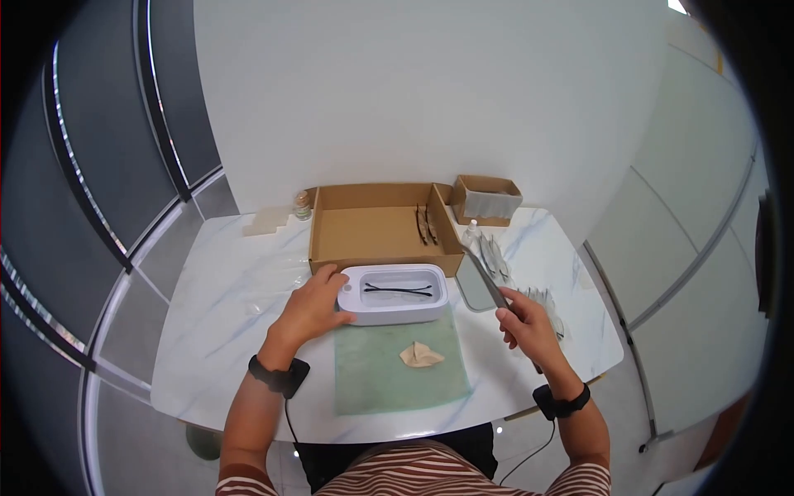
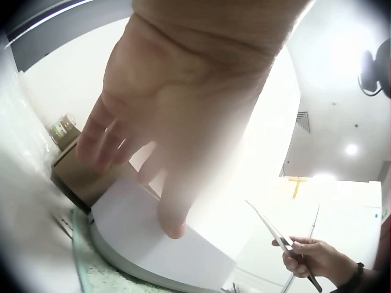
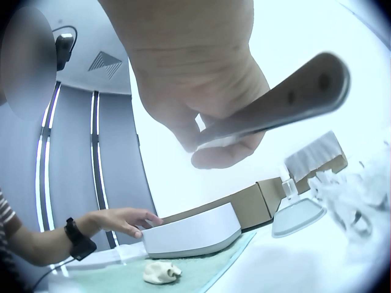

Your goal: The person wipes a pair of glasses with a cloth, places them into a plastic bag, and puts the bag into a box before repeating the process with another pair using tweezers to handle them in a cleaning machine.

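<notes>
A white ultrasonic cleaner stands at the mat's far edge, two thin black eyeglass temples crossing in its basin. My left hand rests on its left end, thumb along the front wall and fingers loosely spread near the top; the left wrist view shows the thumb against the white wall. To the right of the cleaner, my right hand holds long metal tweezers, pinched midway along, tips pointing up and away. Their riveted end looms large in the right wrist view. A crumpled beige cloth lies on the green mat.
Behind the cleaner sits an open cardboard box with dark temples inside. A smaller box, a little bottle, a grey tray and plastic-wrapped items are at right. A jar stands back left.
</notes>
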A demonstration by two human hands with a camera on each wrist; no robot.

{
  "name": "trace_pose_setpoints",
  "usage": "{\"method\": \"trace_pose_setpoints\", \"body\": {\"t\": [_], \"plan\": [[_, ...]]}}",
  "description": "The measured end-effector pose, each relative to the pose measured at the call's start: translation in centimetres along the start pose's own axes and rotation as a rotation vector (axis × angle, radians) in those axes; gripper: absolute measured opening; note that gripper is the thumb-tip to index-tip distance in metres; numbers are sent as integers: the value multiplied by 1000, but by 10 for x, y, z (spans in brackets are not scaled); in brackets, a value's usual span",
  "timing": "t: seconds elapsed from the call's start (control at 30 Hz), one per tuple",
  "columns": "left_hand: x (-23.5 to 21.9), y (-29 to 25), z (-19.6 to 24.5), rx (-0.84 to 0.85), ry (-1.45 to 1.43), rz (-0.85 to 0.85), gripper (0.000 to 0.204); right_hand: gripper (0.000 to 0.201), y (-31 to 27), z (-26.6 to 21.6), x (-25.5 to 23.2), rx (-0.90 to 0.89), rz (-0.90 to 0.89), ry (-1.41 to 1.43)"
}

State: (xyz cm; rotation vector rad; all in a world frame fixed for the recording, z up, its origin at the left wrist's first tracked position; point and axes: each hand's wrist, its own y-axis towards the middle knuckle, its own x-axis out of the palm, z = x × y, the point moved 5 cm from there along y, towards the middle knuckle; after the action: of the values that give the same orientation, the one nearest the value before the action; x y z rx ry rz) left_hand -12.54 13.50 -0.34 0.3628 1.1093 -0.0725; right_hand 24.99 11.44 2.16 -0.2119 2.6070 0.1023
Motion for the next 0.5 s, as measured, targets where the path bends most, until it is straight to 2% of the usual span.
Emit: {"method": "trace_pose_setpoints", "body": {"t": [0.07, 0.17, 0.27, 0.37, 0.5], "plan": [[-8, -7, 1, 8, 57, 59, 66, 53, -3, 5, 6, 62, 27, 286], [-29, -12, 6, -44, 24, 135, 59, 57, -2, 18, 15, 64, 55, 369], [-35, -19, 3, -25, 40, 202, 52, 56, 0, 29, 23, 100, 47, 380], [-21, -23, 6, 77, 146, 168, 54, 57, 1, 40, 36, 107, -112, 258], [-7, -22, 12, 48, 148, 99, 59, 54, -5, 41, 46, 101, -204, 247]]}}
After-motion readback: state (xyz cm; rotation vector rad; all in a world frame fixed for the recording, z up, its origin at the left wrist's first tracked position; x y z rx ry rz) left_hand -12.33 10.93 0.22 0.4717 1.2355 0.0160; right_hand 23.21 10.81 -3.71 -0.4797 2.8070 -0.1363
